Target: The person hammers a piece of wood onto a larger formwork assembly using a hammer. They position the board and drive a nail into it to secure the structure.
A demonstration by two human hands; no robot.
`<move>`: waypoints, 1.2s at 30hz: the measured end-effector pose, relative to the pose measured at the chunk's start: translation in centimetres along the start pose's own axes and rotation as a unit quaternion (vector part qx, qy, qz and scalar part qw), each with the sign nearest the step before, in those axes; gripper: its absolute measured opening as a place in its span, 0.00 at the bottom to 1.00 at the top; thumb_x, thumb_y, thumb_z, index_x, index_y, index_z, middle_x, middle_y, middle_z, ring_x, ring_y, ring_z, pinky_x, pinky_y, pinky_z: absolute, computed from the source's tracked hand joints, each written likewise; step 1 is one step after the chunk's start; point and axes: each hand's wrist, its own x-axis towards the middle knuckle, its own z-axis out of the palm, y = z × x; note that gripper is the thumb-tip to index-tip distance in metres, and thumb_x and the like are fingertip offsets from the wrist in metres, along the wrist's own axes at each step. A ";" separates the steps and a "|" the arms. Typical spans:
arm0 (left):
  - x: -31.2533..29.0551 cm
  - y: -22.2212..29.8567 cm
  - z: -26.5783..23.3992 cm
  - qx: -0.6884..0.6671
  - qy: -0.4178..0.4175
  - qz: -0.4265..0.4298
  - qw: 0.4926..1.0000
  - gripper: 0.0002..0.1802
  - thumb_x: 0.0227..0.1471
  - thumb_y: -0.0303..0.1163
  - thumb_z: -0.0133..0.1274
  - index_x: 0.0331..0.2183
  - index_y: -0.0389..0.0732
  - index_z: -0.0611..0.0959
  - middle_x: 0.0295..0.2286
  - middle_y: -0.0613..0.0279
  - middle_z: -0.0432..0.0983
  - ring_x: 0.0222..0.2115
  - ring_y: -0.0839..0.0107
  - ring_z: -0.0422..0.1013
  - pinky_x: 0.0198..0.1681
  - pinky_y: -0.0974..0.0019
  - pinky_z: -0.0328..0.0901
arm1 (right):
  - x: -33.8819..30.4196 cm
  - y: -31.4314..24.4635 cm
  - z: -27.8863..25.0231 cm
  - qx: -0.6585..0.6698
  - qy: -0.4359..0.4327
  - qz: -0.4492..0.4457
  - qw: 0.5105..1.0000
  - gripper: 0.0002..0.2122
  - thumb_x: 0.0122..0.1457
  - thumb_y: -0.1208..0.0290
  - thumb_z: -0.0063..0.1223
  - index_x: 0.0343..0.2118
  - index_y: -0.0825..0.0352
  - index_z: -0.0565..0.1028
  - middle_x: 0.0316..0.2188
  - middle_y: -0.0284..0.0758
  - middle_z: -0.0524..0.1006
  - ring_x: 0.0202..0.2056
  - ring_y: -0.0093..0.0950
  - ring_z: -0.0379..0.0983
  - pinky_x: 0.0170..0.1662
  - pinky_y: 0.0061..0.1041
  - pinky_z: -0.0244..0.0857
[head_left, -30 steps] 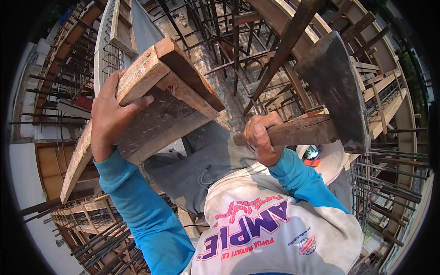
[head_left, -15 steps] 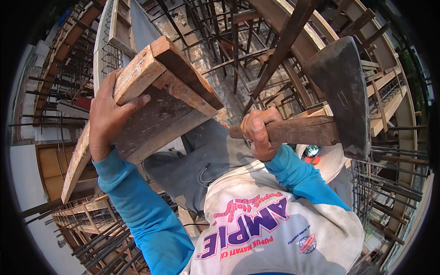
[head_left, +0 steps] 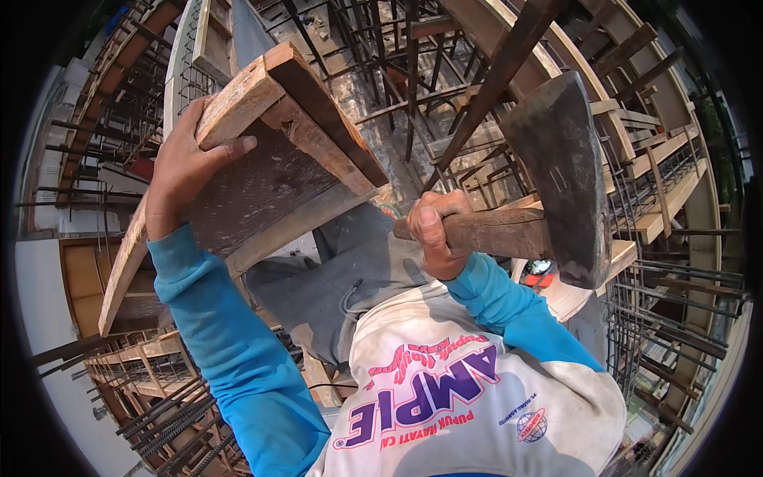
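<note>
My left hand (head_left: pixel 181 171) is closed around the edge batten of a wooden formwork panel (head_left: pixel 258 187), thumb on the inner side and fingers hidden behind. The panel is a dark, worn board framed with rough lumber, tilted in front of my lap. A thick wood block (head_left: pixel 326 111) runs along its far end. In my right hand (head_left: pixel 439 232) is a hatchet, gripped by its short wooden handle (head_left: pixel 501 232). The broad dark steel hatchet head (head_left: pixel 560 179) points out to the right, apart from the panel.
Steel reinforcing bars (head_left: pixel 179 421) are bundled at lower left, with more bars (head_left: pixel 675 318) at right. Dark timber props (head_left: pixel 493 87) rise beyond my hands. Curved formwork (head_left: pixel 671 195) stands on the right. A white round object (head_left: pixel 568 298) lies below the hatchet head.
The hatchet has moved left toward the panel, with my right hand shifting slightly left. My left hand and the panel's near end have shifted slightly up and left.
</note>
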 end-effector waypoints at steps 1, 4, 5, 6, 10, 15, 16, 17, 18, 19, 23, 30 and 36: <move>0.8 -0.3 0.2 -0.019 -0.019 0.012 1.000 0.46 0.33 0.55 0.69 0.52 0.40 0.76 0.40 0.53 0.79 0.41 0.62 0.76 0.46 0.61 0.68 | -1.0 1.8 0.3 -0.100 -0.005 0.082 0.992 0.10 0.64 0.67 0.56 0.33 0.68 0.71 0.22 0.29 0.69 0.25 0.19 0.64 0.28 0.23 0.60; 2.2 -1.3 0.3 0.002 -0.030 0.022 0.999 0.47 0.33 0.55 0.69 0.52 0.39 0.76 0.39 0.51 0.79 0.40 0.62 0.76 0.45 0.62 0.68 | -3.0 7.4 -1.0 -0.194 -0.066 0.244 0.948 0.10 0.64 0.66 0.55 0.32 0.66 0.70 0.21 0.25 0.68 0.23 0.16 0.63 0.25 0.21 0.59; 2.4 -1.5 0.2 0.005 -0.028 0.025 0.999 0.47 0.33 0.55 0.69 0.52 0.39 0.76 0.39 0.51 0.79 0.40 0.62 0.76 0.45 0.62 0.68 | -2.4 6.7 -0.7 -0.189 -0.060 0.272 0.942 0.10 0.64 0.66 0.55 0.32 0.66 0.70 0.21 0.25 0.68 0.23 0.15 0.63 0.25 0.21 0.59; 2.3 -1.8 0.1 0.003 -0.027 0.016 1.000 0.47 0.33 0.56 0.69 0.52 0.38 0.76 0.39 0.50 0.79 0.40 0.62 0.76 0.45 0.62 0.68 | -1.9 5.8 -0.3 -0.182 -0.058 0.303 0.934 0.10 0.63 0.65 0.55 0.32 0.66 0.71 0.20 0.24 0.68 0.22 0.15 0.63 0.24 0.21 0.59; 2.6 -2.5 0.0 0.011 -0.014 0.001 1.000 0.45 0.36 0.51 0.68 0.53 0.36 0.75 0.40 0.54 0.77 0.40 0.66 0.73 0.47 0.65 0.65 | 1.1 -0.5 0.7 -0.137 -0.042 0.241 0.960 0.11 0.64 0.65 0.55 0.34 0.70 0.74 0.19 0.28 0.68 0.24 0.19 0.62 0.28 0.25 0.60; 4.0 -3.0 0.0 -0.021 -0.034 -0.007 0.999 0.45 0.37 0.51 0.68 0.53 0.36 0.74 0.41 0.53 0.77 0.41 0.64 0.73 0.47 0.64 0.66 | 0.6 0.5 1.0 -0.029 -0.004 0.029 0.999 0.11 0.65 0.68 0.55 0.28 0.69 0.71 0.20 0.28 0.69 0.24 0.19 0.61 0.27 0.24 0.58; 4.8 -2.9 0.4 -0.019 -0.042 0.016 0.999 0.44 0.37 0.51 0.68 0.53 0.36 0.75 0.41 0.53 0.77 0.41 0.63 0.73 0.48 0.63 0.66 | -1.3 3.4 0.2 -0.110 -0.009 0.148 0.983 0.10 0.64 0.68 0.55 0.29 0.69 0.71 0.20 0.29 0.69 0.24 0.20 0.63 0.28 0.25 0.59; 5.3 -3.0 0.5 0.004 -0.041 0.028 0.999 0.44 0.38 0.52 0.68 0.53 0.36 0.75 0.41 0.53 0.77 0.42 0.63 0.73 0.48 0.63 0.65 | -2.2 5.5 -0.4 -0.184 -0.017 0.264 0.947 0.10 0.64 0.68 0.56 0.30 0.69 0.72 0.20 0.30 0.70 0.24 0.21 0.64 0.28 0.26 0.60; 5.5 -3.3 0.5 0.004 -0.038 0.027 0.999 0.44 0.38 0.52 0.68 0.53 0.36 0.75 0.41 0.53 0.77 0.42 0.63 0.73 0.48 0.63 0.65 | -2.4 6.1 -0.6 -0.184 -0.019 0.263 0.947 0.10 0.64 0.68 0.56 0.30 0.69 0.72 0.20 0.30 0.70 0.24 0.21 0.64 0.28 0.26 0.60; 5.7 -3.7 0.7 0.003 -0.035 0.027 0.999 0.44 0.39 0.52 0.68 0.53 0.37 0.74 0.41 0.53 0.77 0.43 0.63 0.73 0.49 0.63 0.65 | -2.5 6.6 -1.0 -0.192 -0.039 0.308 0.931 0.09 0.63 0.68 0.56 0.31 0.70 0.72 0.20 0.31 0.70 0.25 0.22 0.64 0.29 0.27 0.61; 5.6 -5.3 0.7 -0.017 -0.003 0.033 0.999 0.50 0.33 0.58 0.69 0.52 0.34 0.76 0.39 0.47 0.80 0.40 0.59 0.77 0.45 0.61 0.69 | 0.3 1.5 1.0 -0.222 -0.072 0.306 0.923 0.09 0.61 0.69 0.56 0.34 0.71 0.73 0.21 0.32 0.72 0.25 0.21 0.65 0.30 0.27 0.63; 5.7 -4.6 0.6 -0.014 -0.025 0.031 0.999 0.49 0.32 0.58 0.69 0.53 0.37 0.76 0.40 0.47 0.80 0.40 0.58 0.77 0.45 0.60 0.69 | 0.8 1.8 1.2 -0.032 0.000 0.041 0.999 0.11 0.64 0.65 0.55 0.36 0.71 0.75 0.23 0.31 0.73 0.26 0.17 0.64 0.29 0.23 0.61; 4.5 -3.5 0.8 -0.002 -0.012 0.034 0.999 0.48 0.35 0.56 0.68 0.54 0.37 0.73 0.43 0.50 0.77 0.42 0.60 0.74 0.48 0.62 0.66 | -0.7 6.0 0.1 -0.188 -0.053 0.349 0.917 0.10 0.63 0.66 0.55 0.35 0.70 0.74 0.23 0.30 0.72 0.26 0.19 0.64 0.30 0.26 0.62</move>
